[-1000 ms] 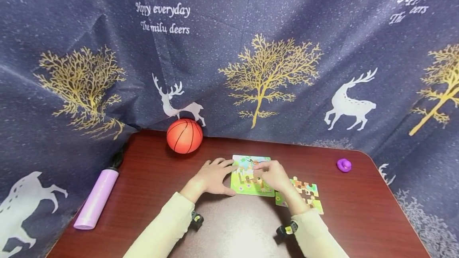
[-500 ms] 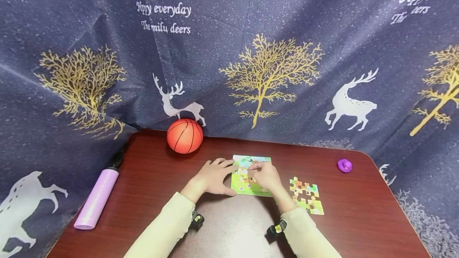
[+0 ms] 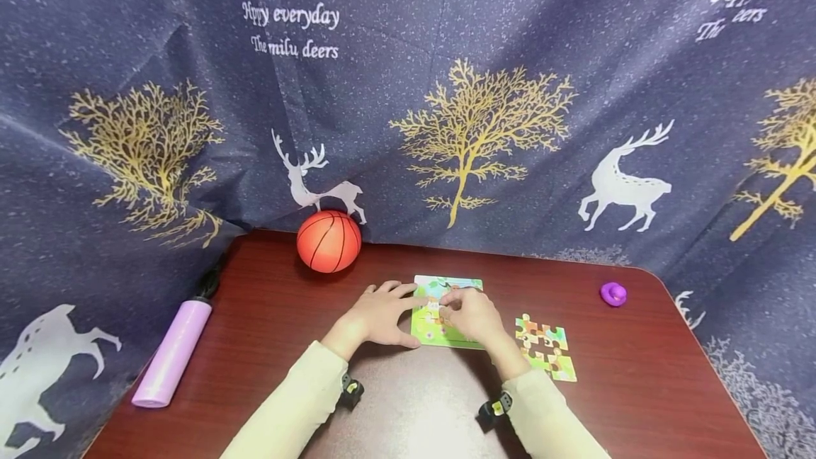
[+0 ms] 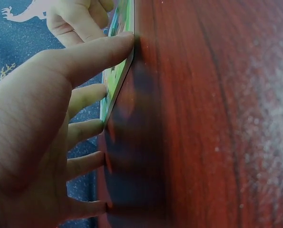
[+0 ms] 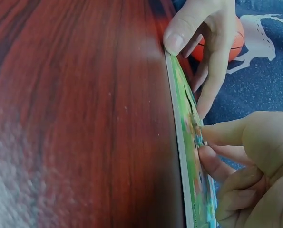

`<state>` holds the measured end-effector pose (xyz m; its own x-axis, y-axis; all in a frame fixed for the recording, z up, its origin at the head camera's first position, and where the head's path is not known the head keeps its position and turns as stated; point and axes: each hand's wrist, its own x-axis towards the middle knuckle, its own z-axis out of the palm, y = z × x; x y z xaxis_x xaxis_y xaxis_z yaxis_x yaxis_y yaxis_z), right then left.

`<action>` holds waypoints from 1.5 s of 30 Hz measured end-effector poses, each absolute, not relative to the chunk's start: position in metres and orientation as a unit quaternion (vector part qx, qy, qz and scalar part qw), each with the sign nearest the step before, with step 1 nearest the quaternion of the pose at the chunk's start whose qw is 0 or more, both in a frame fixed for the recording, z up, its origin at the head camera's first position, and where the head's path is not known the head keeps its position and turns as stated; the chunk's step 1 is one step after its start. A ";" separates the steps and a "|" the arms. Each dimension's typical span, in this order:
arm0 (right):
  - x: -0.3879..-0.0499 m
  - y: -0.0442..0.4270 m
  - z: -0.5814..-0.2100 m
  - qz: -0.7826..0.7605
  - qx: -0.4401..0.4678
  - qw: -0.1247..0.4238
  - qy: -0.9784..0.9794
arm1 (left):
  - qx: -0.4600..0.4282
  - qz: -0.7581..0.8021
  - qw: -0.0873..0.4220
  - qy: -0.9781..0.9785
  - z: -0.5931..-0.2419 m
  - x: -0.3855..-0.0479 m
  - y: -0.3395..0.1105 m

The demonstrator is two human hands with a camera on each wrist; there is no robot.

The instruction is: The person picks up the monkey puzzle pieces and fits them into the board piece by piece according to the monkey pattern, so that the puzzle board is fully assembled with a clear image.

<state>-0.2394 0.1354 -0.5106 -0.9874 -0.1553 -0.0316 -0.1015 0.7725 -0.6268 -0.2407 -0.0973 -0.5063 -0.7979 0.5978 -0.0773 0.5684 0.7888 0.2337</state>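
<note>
A green and blue picture puzzle board [image 3: 440, 335] lies flat on the table between both hands. My left hand [image 3: 381, 314] rests with fingers spread; its thumb and index finger touch the board's left part, the other fingers the tabletop beside it. Over the board's middle, my right hand [image 3: 473, 314] pinches a small puzzle piece [image 5: 199, 137] between thumb and index finger, its other fingers curled. The piece is down at the board's surface in the right wrist view; whether it lies flush I cannot tell. The right hand hides much of the board's right half.
Several joined puzzle pieces [image 3: 554, 367] lie right of the board, with a gap among them. An orange basketball [image 3: 329, 241] sits at the back left. A purple rubber duck [image 3: 613, 294] stands far right, a lilac hand pump [image 3: 172, 353] at the left edge. A patterned curtain [image 3: 382, 126] hangs behind.
The right hand has moved left over the board, off the loose pieces' side, then stayed nearly in place. Its fingertips have closed in near the left index finger. The left hand has barely moved.
</note>
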 end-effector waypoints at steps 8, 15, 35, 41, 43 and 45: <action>-0.242 0.139 -0.515 -0.320 -0.091 0.037 0.942 | 0.307 0.105 0.076 0.943 -0.505 -0.241 -0.097; -0.241 0.140 -0.516 -0.317 -0.099 0.028 0.943 | 0.300 0.105 0.080 0.945 -0.507 -0.241 -0.095; -0.243 0.137 -0.513 -0.307 -0.086 0.033 0.947 | 0.296 0.098 0.079 0.947 -0.506 -0.239 -0.094; -0.243 0.139 -0.513 -0.316 -0.092 0.040 0.944 | 0.299 0.082 0.065 0.948 -0.506 -0.238 -0.091; -0.242 0.142 -0.512 -0.323 -0.099 0.039 0.940 | 0.303 0.074 0.058 0.948 -0.507 -0.238 -0.089; -0.240 0.147 -0.511 -0.334 -0.106 0.039 0.936 | 0.305 0.068 0.050 0.949 -0.509 -0.238 -0.087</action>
